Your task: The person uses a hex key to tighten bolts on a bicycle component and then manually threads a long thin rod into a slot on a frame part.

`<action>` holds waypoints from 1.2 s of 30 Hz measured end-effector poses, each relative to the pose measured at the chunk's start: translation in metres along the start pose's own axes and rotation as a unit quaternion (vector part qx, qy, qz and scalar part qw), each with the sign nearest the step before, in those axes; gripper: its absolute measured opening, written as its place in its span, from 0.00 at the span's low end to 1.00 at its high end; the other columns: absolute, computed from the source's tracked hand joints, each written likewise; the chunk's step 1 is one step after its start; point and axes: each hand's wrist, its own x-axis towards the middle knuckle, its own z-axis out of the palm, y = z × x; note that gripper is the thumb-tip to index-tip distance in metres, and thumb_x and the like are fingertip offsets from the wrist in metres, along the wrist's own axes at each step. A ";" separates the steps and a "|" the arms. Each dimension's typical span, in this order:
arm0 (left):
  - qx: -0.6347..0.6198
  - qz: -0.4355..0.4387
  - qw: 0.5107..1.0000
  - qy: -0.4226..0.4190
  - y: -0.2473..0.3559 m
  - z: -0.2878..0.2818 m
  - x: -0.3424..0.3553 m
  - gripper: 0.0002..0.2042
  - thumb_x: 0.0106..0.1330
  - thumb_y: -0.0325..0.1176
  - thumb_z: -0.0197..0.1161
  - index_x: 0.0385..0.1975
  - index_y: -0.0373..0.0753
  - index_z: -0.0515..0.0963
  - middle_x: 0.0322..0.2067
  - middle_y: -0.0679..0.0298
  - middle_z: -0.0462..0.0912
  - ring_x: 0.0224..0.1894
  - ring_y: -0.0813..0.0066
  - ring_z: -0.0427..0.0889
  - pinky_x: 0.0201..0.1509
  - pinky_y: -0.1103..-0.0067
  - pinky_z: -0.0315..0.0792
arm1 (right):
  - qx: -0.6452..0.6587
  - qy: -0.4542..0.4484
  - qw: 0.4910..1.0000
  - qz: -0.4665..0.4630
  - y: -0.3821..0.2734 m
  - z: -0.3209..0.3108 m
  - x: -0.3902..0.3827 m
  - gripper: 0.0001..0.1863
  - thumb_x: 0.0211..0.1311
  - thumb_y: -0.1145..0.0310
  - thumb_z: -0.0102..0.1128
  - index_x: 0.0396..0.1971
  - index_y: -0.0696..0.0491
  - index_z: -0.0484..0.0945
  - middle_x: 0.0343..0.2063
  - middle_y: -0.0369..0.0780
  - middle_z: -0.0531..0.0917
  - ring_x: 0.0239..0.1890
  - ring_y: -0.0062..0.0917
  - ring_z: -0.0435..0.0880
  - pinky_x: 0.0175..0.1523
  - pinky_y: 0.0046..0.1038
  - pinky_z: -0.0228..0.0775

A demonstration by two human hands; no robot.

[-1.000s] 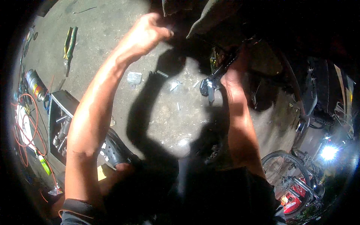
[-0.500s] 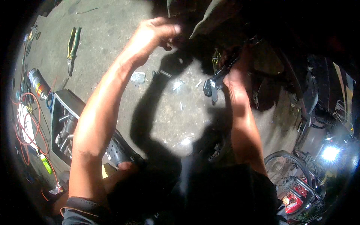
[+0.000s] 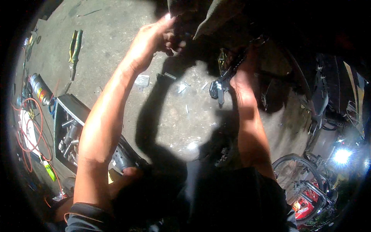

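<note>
My left hand (image 3: 156, 36) is raised at the top centre, its uppermost finger reaching the edge of a rough grey hanging piece (image 3: 205, 21); the other fingers are loosely bent and apart, with nothing visibly in them. My right hand (image 3: 243, 73) is in shadow, wrapped round a long black part or tool (image 3: 218, 89) that has a row of holes or links and a short flat end pointing down; I cannot make out exactly what it is. On the concrete below lie a small flat grey plate (image 3: 142, 80) and several small metal pieces (image 3: 166, 76).
Green-handled pliers (image 3: 75, 52) lie upper left. At left are a spray can (image 3: 39, 88), a metal tray of parts (image 3: 69, 100) and tangled orange hose (image 3: 33, 145). A bicycle wheel (image 3: 288, 168) and bright lamp (image 3: 341, 156) sit lower right; dark vehicle-like bodywork fills the top right.
My left hand's uppermost finger has stretched up to the grey piece's edge, while the lower fingers have spread slightly. My right hand and the black part are nearly unmoved.
</note>
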 end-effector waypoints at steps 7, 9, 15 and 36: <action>0.130 0.099 0.986 0.035 -0.008 0.002 0.009 0.14 0.58 0.35 0.61 0.39 0.31 0.74 0.24 0.64 0.77 0.28 0.75 0.77 0.35 0.77 0.71 | -0.054 -0.002 0.997 -0.053 -0.003 0.009 -0.007 0.18 0.64 0.47 0.43 0.27 0.47 0.70 0.15 0.33 0.70 0.16 0.19 0.68 0.21 0.21 0.62; 0.308 0.097 0.944 0.068 0.002 0.005 0.002 0.15 0.57 0.34 0.62 0.38 0.30 0.74 0.26 0.61 0.79 0.28 0.72 0.77 0.35 0.76 0.71 | -0.039 0.006 0.999 -0.036 -0.005 0.011 -0.011 0.18 0.64 0.49 0.43 0.27 0.48 0.70 0.17 0.33 0.72 0.19 0.18 0.70 0.24 0.22 0.63; 0.466 0.226 0.849 0.103 0.001 0.003 0.004 0.15 0.57 0.33 0.63 0.42 0.34 0.74 0.27 0.60 0.80 0.27 0.72 0.77 0.33 0.75 0.71 | -0.037 -0.006 0.999 -0.037 -0.005 0.009 -0.006 0.18 0.65 0.49 0.42 0.27 0.47 0.70 0.15 0.33 0.71 0.16 0.19 0.70 0.22 0.21 0.62; 0.052 0.048 0.997 -0.006 -0.002 0.002 0.002 0.11 0.54 0.30 0.54 0.36 0.35 0.74 0.34 0.66 0.78 0.36 0.81 0.72 0.47 0.84 0.63 | -0.039 -0.030 0.999 0.001 -0.008 0.002 -0.004 0.20 0.66 0.50 0.40 0.26 0.49 0.72 0.19 0.34 0.74 0.20 0.20 0.72 0.26 0.23 0.66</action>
